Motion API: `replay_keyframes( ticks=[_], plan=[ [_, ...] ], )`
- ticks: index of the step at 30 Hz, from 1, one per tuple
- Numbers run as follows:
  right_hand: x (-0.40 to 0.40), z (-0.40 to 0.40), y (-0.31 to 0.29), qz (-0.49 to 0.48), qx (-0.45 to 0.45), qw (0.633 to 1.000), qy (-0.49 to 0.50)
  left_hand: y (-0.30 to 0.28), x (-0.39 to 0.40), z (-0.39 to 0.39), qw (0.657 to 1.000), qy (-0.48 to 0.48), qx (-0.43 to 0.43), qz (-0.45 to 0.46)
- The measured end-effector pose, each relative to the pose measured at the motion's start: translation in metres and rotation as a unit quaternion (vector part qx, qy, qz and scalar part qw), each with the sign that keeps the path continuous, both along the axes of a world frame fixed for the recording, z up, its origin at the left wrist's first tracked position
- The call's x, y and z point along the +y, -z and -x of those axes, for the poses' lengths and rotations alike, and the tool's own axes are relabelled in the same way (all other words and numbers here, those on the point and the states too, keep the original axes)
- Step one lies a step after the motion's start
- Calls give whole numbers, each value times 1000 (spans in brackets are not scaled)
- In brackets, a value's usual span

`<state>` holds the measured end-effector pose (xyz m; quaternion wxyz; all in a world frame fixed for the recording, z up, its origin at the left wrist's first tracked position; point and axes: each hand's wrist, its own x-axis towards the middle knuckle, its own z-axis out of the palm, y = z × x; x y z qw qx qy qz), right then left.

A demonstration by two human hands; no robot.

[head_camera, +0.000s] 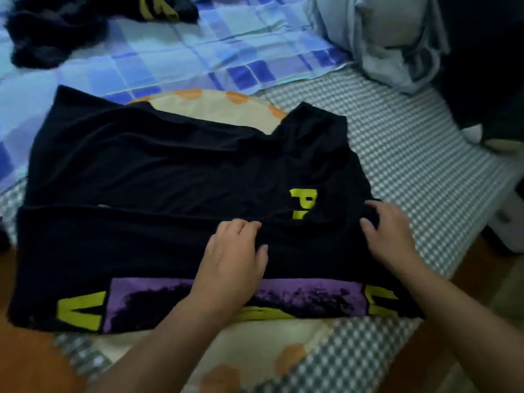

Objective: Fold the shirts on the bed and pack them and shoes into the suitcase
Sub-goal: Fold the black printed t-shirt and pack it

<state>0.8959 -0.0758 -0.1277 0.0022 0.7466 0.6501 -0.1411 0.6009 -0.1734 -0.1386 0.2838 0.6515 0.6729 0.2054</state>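
Black cotton tee, purple and yellow-green print, is what I'm working on from the head cam, which is the only view I've got. The black shirt is spread across the bed right in front of me, long axis running left to right, with the near edge already folded over so a long panel lies across the middle. My left hand sits on that folded panel about mid-shirt, fingers curled with the tips digging into the cloth near the fold line, so I'd call it a light pinch on the fabric rather than a flat press. My right hand is at the right end of the same panel, fingers bent over the edge and gripping it next to the yellow lettering. So both hands are on the near-right part of the shirt and the whole left stretch lies away from them; my guess is the next fold goes across the long axis, and the right hand is the one at the end that would carry it over. Another dark shirt is bunched up at the far left of the blue checked sheet, not folded yet. Can't see any suitcase or shoes from here.
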Motion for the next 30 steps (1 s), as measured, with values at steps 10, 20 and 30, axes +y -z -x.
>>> replay_keyframes(
  ticks=[10, 20, 30],
  plan=[
    [100, -15, 45, 87, 150, 985, 18, 20, 107, -116, 975, 163, 149, -40],
    [110, -51, 59, 66, 204, 974, 72, 24, 128, -114, 887, -345, -241, 192],
    [96, -59, 16, 1, 435, 894, 106, 8, 121, -106, 883, -256, -360, 158]
  ],
)
